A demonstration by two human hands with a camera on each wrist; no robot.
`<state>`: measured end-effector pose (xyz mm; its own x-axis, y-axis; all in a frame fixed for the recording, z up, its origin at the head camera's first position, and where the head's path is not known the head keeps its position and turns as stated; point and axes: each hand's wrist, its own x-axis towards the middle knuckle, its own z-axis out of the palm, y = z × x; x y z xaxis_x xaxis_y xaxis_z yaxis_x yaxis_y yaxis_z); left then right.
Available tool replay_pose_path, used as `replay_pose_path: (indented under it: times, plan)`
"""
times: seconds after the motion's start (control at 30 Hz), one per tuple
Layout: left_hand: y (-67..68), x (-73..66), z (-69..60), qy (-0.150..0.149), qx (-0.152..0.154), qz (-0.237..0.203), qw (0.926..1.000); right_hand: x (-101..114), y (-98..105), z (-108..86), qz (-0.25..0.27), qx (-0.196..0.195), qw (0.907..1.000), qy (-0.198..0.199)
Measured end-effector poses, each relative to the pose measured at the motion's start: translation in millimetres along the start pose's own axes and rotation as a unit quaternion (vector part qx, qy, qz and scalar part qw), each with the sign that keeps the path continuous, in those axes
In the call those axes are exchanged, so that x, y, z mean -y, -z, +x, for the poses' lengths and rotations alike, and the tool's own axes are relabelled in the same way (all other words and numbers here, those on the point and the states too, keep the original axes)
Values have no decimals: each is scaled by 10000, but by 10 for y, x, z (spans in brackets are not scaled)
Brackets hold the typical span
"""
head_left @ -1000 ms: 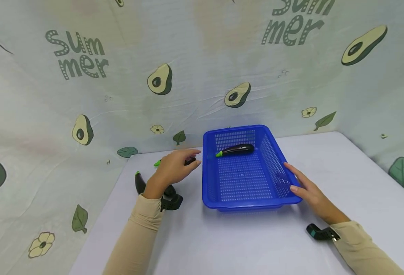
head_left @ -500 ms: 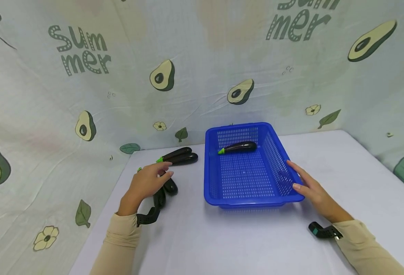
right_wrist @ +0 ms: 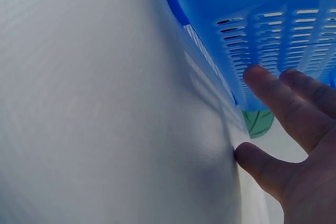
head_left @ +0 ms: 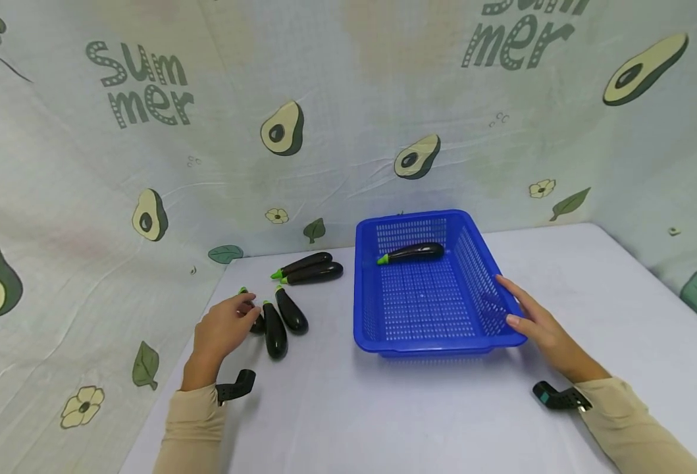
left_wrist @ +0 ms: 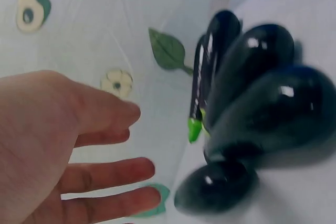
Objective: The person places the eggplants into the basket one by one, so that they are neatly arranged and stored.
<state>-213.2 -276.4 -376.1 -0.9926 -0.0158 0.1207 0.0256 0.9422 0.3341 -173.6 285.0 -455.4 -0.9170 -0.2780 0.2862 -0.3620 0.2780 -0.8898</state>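
Observation:
In the head view my left hand (head_left: 220,332) hovers over the left part of the table, fingers loosely bent, beside a partly hidden eggplant (head_left: 258,325). The left wrist view shows that hand (left_wrist: 79,150) with its fingers apart and nothing between them. Two more dark eggplants, one upright in view (head_left: 275,332) and one slanting (head_left: 291,311), lie just right of it. A blue basket (head_left: 437,347) stands at the centre, with one eggplant (head_left: 414,253) inside. Against the basket's right side rests my right hand (head_left: 540,332), its fingers extended in the right wrist view.
Two eggplants, a rear one (head_left: 307,263) and a front one (head_left: 315,273), lie side by side left of the basket. A printed cloth (head_left: 336,92) rises behind the white table (head_left: 384,421). Each wrist wears a black strap device.
My left hand has moved left and toward me, from near the back eggplants to the nearer group, uncovering several eggplants. My right hand stays at the basket. The view has shifted slightly.

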Motion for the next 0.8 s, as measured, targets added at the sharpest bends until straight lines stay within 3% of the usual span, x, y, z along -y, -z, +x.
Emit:
replay_pose_path:
  times: [0.3, 0.53, 0.8]
  plan:
    - [-116, 224, 87, 779, -106, -120, 9968, 3, 6, 1, -30, -37, 9999, -159]
    - [-254, 284, 219, 1145, -77, -231, 9931, 12, 27, 3, -99, -150, 9997, -189]
    - [-384, 342, 285, 1371, -52, -324, 9900, -1, -8, -24, -181, -134, 9997, -81]
